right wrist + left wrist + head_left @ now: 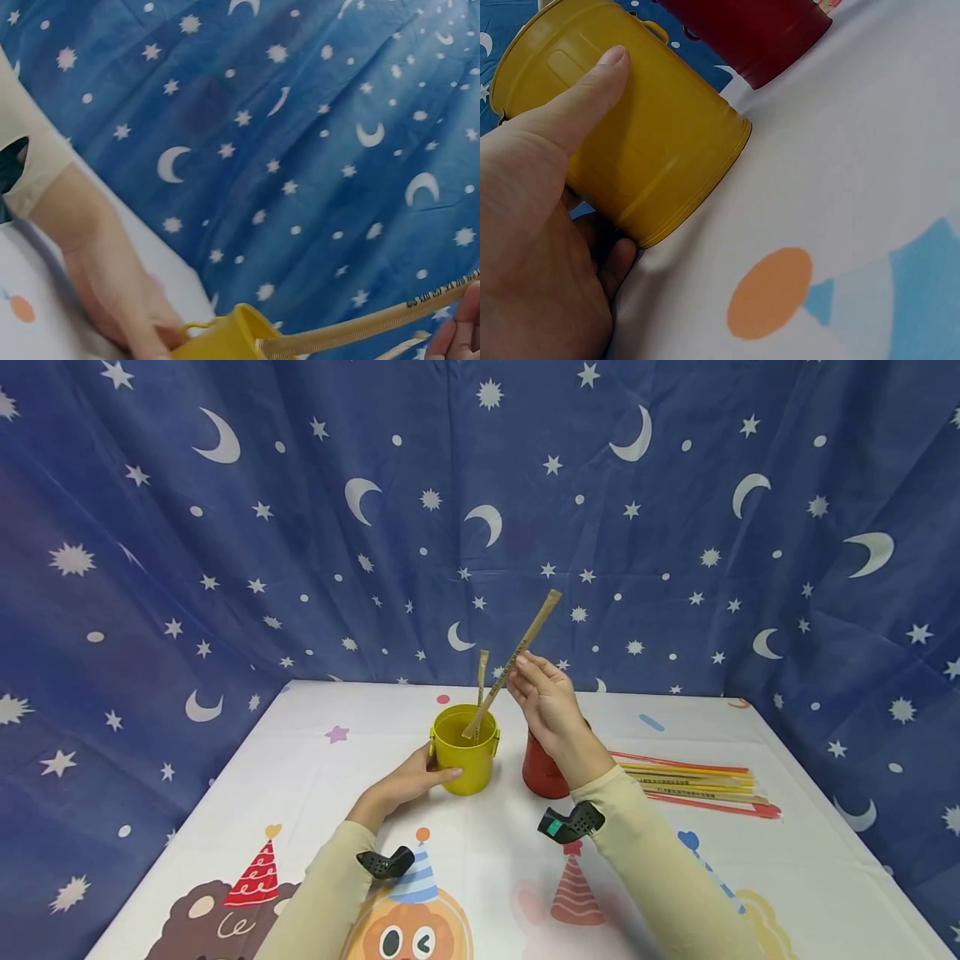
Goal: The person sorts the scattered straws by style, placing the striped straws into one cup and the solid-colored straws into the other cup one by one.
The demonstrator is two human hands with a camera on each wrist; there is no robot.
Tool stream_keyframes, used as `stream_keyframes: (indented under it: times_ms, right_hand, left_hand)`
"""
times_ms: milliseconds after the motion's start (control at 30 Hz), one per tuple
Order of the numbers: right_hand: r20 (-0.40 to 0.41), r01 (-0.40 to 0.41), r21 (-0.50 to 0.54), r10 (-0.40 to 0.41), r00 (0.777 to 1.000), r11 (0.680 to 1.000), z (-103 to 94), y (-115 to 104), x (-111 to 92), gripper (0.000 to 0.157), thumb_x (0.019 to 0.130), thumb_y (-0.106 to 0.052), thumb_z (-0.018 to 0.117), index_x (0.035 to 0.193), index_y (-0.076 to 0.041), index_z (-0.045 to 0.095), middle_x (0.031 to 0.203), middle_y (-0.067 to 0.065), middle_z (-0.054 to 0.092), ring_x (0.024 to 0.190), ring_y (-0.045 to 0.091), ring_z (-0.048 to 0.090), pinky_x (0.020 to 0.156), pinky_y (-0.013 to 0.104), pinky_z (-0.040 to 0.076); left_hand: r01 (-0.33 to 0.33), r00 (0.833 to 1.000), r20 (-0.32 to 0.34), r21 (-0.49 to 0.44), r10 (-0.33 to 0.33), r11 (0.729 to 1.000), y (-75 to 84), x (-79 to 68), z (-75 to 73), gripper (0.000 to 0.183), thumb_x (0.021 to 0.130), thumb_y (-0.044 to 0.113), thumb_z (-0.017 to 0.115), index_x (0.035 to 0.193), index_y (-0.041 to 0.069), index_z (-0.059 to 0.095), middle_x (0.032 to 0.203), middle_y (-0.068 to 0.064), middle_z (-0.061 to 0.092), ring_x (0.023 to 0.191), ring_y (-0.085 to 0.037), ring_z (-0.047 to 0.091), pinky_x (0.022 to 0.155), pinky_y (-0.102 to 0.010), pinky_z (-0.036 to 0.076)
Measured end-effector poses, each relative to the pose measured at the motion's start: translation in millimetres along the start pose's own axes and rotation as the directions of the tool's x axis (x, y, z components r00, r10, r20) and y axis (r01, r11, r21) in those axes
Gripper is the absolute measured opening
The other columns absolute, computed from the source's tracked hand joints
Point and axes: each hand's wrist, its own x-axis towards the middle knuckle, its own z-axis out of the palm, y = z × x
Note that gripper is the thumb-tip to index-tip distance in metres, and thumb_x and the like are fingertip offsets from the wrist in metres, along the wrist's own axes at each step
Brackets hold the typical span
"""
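Note:
My left hand (411, 779) grips a yellow metal bucket (467, 768) from its left side, thumb across the front as the left wrist view shows. One paper-wrapped straw (482, 672) stands in that bucket, leaning on the rim. Between thumb and fingers, my right hand (546, 697) pinches a second paper-wrapped straw (534, 627), brown with dark print. It slants, its lower end at the mouth of the yellow bucket (217, 341). Behind the right wrist stands a red bucket (542, 770), partly hidden by it.
To the right lies a row of several straws (690, 781), some red, some yellow, some in brown wrappers, partly behind the right forearm. A white cartoon-print cloth (300, 777) covers the table. Blue star-and-moon curtains (420, 510) hang at the back and sides.

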Motion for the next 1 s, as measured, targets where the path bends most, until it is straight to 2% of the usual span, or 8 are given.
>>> stream_keyframes:
  times_ms: [167, 300, 467, 667, 867, 1000]
  right_hand:
    - [-0.080, -0.047, -0.063, 0.042, 0.996, 0.997, 2.9, 22, 7, 0.020, 0.102, -0.008, 0.057, 0.088, -0.019, 0.068, 0.086, -0.008, 0.067, 0.079, 0.005, 0.063, 0.090, 0.023, 0.053]
    - [-0.133, -0.118, -0.145, 0.099, 0.986, 0.982, 0.9, 36, 9, 0.005, 0.101, -0.012, 0.060, 0.103, -0.012, 0.065, 0.097, -0.006, 0.065, 0.083, 0.007, 0.064, 0.090, 0.022, 0.054]
    - [-0.164, -0.167, -0.238, 0.130, 0.978, 0.957, -1.3, 46, 9, 0.021, 0.100, -0.014, 0.062, 0.119, -0.004, 0.063, 0.109, -0.002, 0.061, 0.087, 0.009, 0.063, 0.095, 0.025, 0.053]
    - [-0.215, -0.208, -0.294, 0.148, 0.965, 0.933, -0.5, 48, 10, 0.026, 0.099, -0.017, 0.065, 0.121, -0.004, 0.066, 0.109, 0.000, 0.062, 0.082, 0.008, 0.063, 0.083, 0.020, 0.055]
    - [-0.274, -0.269, -0.323, 0.182, 0.944, 0.907, 1.5, 44, 12, 0.032, 0.098, -0.019, 0.065, 0.127, -0.005, 0.065, 0.124, 0.005, 0.060, 0.080, 0.007, 0.061, 0.079, 0.017, 0.055]
    - [-0.280, -0.264, -0.308, 0.178, 0.943, 0.914, 0.5, 42, 13, 0.034, 0.099, -0.017, 0.063, 0.131, -0.004, 0.064, 0.129, 0.007, 0.058, 0.076, 0.006, 0.060, 0.073, 0.015, 0.055]
  left_hand:
    - [-0.020, 1.000, -0.001, -0.011, 0.020, 1.000, -2.6, 2.1, 0.6, 0.085, 0.094, 0.037, 0.071, 0.159, 0.008, 0.025, 0.164, -0.014, 0.034, 0.153, -0.033, 0.030, 0.128, -0.054, 0.021]
    - [-0.017, 1.000, -0.001, -0.017, 0.017, 1.000, -4.2, 3.4, 0.8, 0.085, 0.094, 0.037, 0.071, 0.158, 0.008, 0.026, 0.163, -0.013, 0.036, 0.152, -0.032, 0.032, 0.128, -0.053, 0.022]
    - [-0.022, 1.000, -0.002, -0.014, 0.022, 1.000, -3.1, 3.6, 1.0, 0.084, 0.094, 0.039, 0.071, 0.158, 0.008, 0.027, 0.161, -0.014, 0.038, 0.151, -0.033, 0.035, 0.127, -0.054, 0.024]
    - [-0.016, 1.000, -0.003, -0.008, 0.016, 1.000, -2.3, 2.9, 1.3, 0.085, 0.093, 0.040, 0.071, 0.158, 0.009, 0.026, 0.162, -0.013, 0.038, 0.151, -0.033, 0.035, 0.127, -0.055, 0.025]
    - [-0.012, 1.000, -0.007, -0.007, 0.012, 1.000, -1.4, 2.3, 1.1, 0.086, 0.093, 0.041, 0.071, 0.159, 0.008, 0.026, 0.163, -0.014, 0.036, 0.152, -0.034, 0.033, 0.127, -0.056, 0.023]
    - [-0.005, 1.000, -0.008, -0.012, 0.004, 1.000, -2.2, 3.2, 1.0, 0.087, 0.093, 0.040, 0.072, 0.159, 0.009, 0.026, 0.163, -0.013, 0.036, 0.152, -0.033, 0.032, 0.128, -0.055, 0.022]
